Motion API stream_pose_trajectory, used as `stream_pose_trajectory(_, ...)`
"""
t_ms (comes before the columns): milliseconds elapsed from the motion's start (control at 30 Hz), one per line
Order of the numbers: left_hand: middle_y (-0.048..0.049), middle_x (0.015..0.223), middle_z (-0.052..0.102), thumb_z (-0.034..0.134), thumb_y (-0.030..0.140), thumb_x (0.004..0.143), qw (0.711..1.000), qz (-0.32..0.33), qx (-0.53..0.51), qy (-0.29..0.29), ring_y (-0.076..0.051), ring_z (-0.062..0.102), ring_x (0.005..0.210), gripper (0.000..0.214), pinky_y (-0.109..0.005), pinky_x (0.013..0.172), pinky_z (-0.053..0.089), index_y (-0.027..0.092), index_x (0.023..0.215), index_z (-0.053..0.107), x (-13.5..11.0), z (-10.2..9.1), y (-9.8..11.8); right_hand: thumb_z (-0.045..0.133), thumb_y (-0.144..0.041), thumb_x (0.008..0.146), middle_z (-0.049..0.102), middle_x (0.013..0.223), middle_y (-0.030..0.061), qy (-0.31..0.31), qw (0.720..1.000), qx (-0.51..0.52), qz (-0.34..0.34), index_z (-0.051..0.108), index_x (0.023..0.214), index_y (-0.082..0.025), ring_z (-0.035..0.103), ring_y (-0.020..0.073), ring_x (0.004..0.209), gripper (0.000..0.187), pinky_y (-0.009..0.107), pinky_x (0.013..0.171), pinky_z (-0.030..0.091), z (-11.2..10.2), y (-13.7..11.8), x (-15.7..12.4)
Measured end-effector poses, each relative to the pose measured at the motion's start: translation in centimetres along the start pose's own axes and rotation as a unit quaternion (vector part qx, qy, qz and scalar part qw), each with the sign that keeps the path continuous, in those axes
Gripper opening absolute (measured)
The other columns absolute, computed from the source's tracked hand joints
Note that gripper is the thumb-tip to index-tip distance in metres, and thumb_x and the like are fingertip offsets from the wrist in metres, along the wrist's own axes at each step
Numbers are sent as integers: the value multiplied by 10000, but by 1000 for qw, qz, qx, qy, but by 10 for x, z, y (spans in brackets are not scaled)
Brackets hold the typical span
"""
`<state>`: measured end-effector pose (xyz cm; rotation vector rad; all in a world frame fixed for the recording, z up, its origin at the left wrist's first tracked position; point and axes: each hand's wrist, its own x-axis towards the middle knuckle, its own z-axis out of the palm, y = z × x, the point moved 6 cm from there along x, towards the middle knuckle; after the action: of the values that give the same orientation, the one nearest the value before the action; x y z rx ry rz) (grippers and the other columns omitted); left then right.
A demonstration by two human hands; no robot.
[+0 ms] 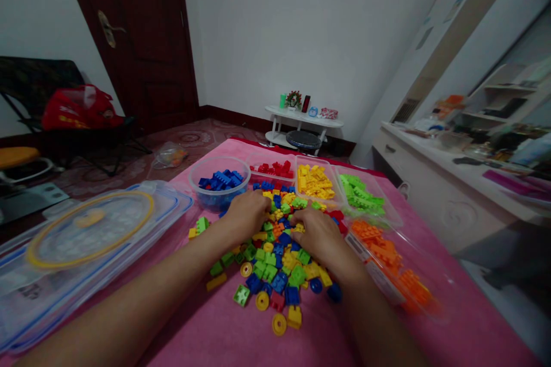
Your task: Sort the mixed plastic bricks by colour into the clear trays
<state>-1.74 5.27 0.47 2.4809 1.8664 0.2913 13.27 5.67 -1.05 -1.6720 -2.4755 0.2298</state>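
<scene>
A heap of small plastic building blocks (275, 275) in blue, green, yellow and red lies on a pink cloth (224, 338). My left hand (246, 215) rests on the heap's far left side, fingers curled down into the blocks. My right hand (316, 235) sits on the far right side, fingers also bent into the pile. What either hand grips is hidden. Beyond the hands stand a round bowl of blue blocks (219, 180), a tub of red blocks (273, 169), a tub of yellow blocks (316, 180), a tub of green blocks (361, 192) and a tub of orange blocks (387, 258).
Clear container lids (86, 235) are stacked at the left. A dark door (138, 40), a folding chair with a red bag (77, 106), a small white table (301, 120) and a white dresser (451, 183) surround the work area.
</scene>
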Motion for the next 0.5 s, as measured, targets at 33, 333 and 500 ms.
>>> stream_pose_trajectory(33,-85,913,672,545,160,755,1000,4,-9,5,-233,629,885,205,-291,683,453,207,873,705,1,0,0,617,-230,698,691,960,41,3,1000,6,2,696,930,-248,623,235,937,245,310,780,425,-1,1,1)
stream_pose_trajectory(333,-26,749,674,548,279,786,942,14,-331,44,-132,587,640,193,-218,583,406,143,857,666,13,0,-4,571,-251,690,650,665,6,74,979,188,30,687,883,-179,569,135,595,236,229,544,393,-35,20,5)
stream_pose_trajectory(500,-2,614,598,467,349,832,930,1,-367,28,-113,508,548,301,-203,505,335,127,763,657,19,19,-13,585,-267,690,649,659,14,40,966,256,12,687,860,-155,558,124,543,228,223,504,396,-37,30,5)
